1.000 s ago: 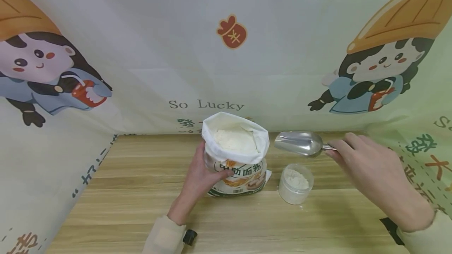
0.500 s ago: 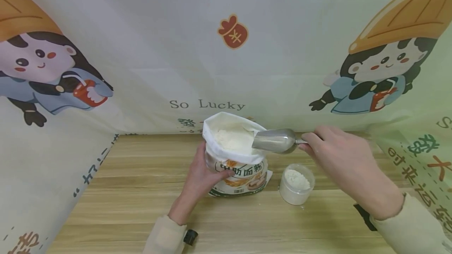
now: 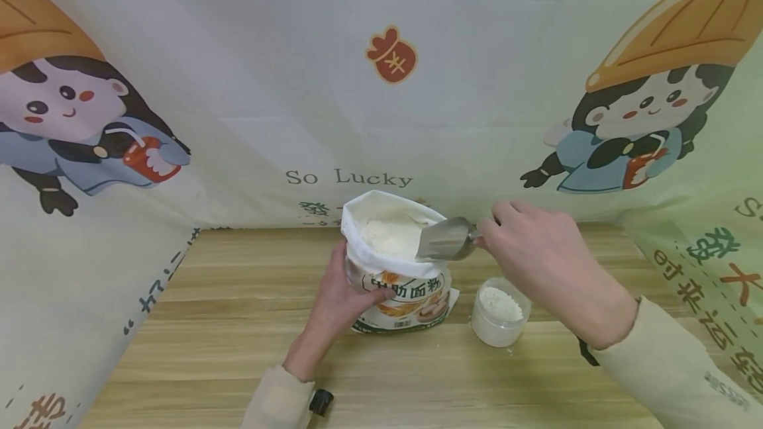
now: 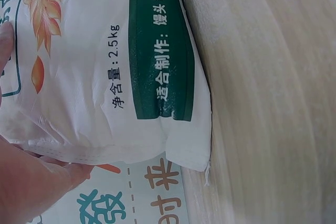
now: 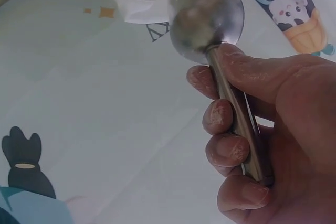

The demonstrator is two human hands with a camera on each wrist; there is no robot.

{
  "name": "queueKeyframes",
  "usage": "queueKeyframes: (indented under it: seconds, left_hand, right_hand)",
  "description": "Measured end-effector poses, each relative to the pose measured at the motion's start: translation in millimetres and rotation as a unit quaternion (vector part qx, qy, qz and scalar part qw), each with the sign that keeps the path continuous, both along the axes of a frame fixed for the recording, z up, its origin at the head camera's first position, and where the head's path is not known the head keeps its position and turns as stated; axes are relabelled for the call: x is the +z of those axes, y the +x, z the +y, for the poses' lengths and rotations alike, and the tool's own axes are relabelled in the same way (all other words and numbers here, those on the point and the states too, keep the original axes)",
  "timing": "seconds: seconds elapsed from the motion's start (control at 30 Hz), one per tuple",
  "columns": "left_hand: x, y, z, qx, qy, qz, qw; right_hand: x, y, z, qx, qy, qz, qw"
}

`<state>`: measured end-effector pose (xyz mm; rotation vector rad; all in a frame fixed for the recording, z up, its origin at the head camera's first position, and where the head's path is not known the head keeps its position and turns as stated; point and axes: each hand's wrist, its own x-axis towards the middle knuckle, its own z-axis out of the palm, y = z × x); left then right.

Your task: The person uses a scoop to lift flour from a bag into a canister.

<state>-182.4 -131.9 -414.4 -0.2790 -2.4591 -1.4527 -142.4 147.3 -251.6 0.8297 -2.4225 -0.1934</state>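
A flour bag (image 3: 411, 306) stands upright on the table, its white top folded back and pale flour (image 3: 390, 236) showing inside. My left hand (image 3: 340, 296) grips the bag's left side, thumb across the printed front. In my right hand (image 3: 536, 260) is a metal scoop (image 3: 446, 239), tilted with its front edge down inside the bag's mouth on the right. The right wrist view shows the fingers curled round the scoop's handle (image 5: 239, 114); they are dusted with white powder. Right of the bag stands a clear round jar (image 3: 499, 333) with flour heaped in it.
The wooden table (image 3: 197, 323) ends at a printed cloth backdrop (image 3: 268, 85) behind the bag, which also rises at both sides. A few white specks of flour lie on the table close to the jar.
My right hand has carried the scoop leftward from above the jar to the bag and tipped its front edge down into the mouth. The left hand and bag have stayed put.
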Motion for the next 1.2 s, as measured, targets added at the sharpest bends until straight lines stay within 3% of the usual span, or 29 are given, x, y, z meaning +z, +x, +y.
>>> queueKeyframes:
  seconds: [0.17, 0.47, 0.73, 1.2]
  left_hand:
    - [-1.8, -0.6, 0.2, -0.002, -0.001, 0.0, 1.0]
    - [-3.3, -1.4, -0.4, -0.005, -0.003, 0.02, 0.9998]
    - [-1.8, -1.1, -0.3, 0.002, -0.007, 0.011, 0.9999]
    - [0.0, 0.4, 0.2, 0.006, -0.001, -0.002, 1.0]
  right_hand:
    - [7.4, 0.2, -9.4, -0.023, 0.035, -0.033, 0.999]
    - [8.6, 0.1, -22.9, -0.028, 0.074, 0.0, 0.997]
    - [5.5, -1.9, -36.7, -0.047, 0.096, 0.011, 0.994]
    - [-5.4, -10.1, -48.3, -0.059, 0.107, -0.001, 0.993]
